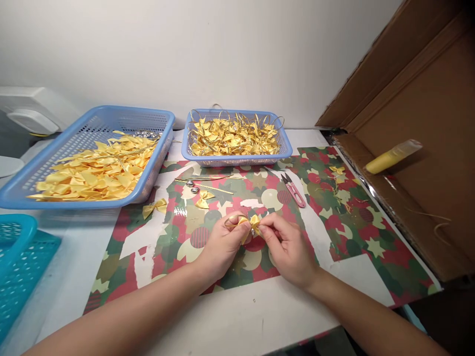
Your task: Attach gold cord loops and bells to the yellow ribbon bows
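Between my two hands is a yellow ribbon bow (255,221) with a small silver bell (253,231) at its middle and a loop of gold cord (236,218) standing out to the left. My left hand (226,240) pinches the bow's left side, with the cord loop by its fingers. The fingertips of my right hand (287,247) are closed on the bow's right side. Beyond my hands lie a loose yellow bow (204,199), two silver bells (194,190) and gold cords (213,186). Pink thread snips (294,191) rest just past my right hand.
A blue basket (156,183) of yellow bows stands at the left, and a smaller blue basket (237,159) of corded bows at the back. A teal basket (33,277) is at the near left. Along the right rises a cardboard wall (419,99) with a yellow tube (393,156).
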`<state>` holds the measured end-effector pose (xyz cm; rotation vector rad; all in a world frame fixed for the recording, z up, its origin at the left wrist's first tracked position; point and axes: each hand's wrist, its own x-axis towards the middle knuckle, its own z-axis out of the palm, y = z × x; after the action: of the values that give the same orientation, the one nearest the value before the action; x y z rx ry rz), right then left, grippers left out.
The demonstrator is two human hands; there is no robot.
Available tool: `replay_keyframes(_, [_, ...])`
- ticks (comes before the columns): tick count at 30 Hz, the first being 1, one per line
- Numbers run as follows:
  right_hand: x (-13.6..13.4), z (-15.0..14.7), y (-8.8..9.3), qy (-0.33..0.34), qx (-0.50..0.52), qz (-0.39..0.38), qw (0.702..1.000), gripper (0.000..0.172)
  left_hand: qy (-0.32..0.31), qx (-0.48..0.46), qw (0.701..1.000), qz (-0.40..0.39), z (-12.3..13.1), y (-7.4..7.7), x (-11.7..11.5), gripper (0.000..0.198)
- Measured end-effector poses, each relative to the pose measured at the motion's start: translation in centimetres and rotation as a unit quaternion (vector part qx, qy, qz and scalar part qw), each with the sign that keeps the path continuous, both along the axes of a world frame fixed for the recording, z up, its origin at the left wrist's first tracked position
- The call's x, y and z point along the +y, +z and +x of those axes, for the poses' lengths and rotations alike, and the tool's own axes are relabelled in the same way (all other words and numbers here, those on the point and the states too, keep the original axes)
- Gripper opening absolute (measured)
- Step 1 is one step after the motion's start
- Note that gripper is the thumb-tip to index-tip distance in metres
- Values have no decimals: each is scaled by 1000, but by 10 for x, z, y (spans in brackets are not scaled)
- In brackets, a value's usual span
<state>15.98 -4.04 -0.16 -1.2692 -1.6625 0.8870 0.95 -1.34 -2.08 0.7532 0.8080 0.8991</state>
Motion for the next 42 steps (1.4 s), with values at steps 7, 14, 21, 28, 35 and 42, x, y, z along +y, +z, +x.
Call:
replay_keyframes(7, [-3,-2,-3,0,41,-30,999,18,-7,5,1000,14,0,-2,-1,28])
replay_keyframes(14, [-3,-4,-4,-7,52,-43,998,19,-15,17,999,28,-2,-3,-3,29])
replay_keyframes(21, [-3,-4,-5,-14,42,-42,998,19,-38,20,999,16,-1,1,0,31])
replay_keyframes(28, [-3,-2,-7,-17,34,-40,998,19,-57,34,998,6,0,8,4,29])
replay_keyframes(35, [-1,-3,-9,-16,51,-75,996,19,-34,15,999,-7,2,6,4,31])
replay_keyframes(42, [1,0,-7,-20,35,-89,995,16,-20,20,1000,-10,4,8,4,32])
